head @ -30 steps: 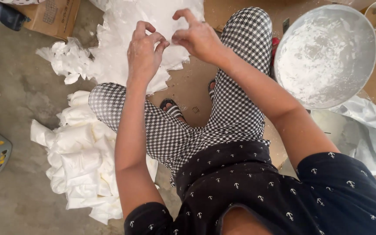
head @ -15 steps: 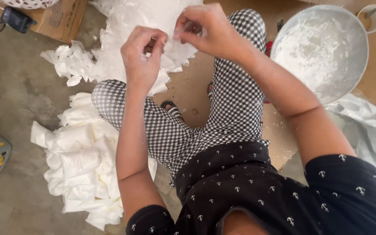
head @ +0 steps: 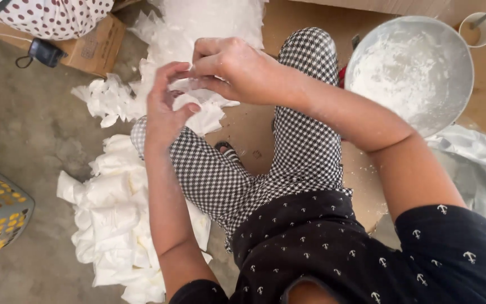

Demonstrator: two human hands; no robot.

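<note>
White sheet (head: 189, 84) at upper centre is pinched between both hands, left hand (head: 163, 110) cupping under it, right hand (head: 234, 67) fingers closed on top, bowl (head: 462, 84) upper right.

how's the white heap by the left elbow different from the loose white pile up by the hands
The folded heap holds plump, bundled pieces stacked close together; the loose pile is thin, flat, ragged sheets spread out. The heap sits on bare concrete, while the pile reaches under the left hand and right hand. Both are white.

Floury bowl (head: 409, 72) (metal, seemingly), cardboard box (head: 88, 48).
</note>
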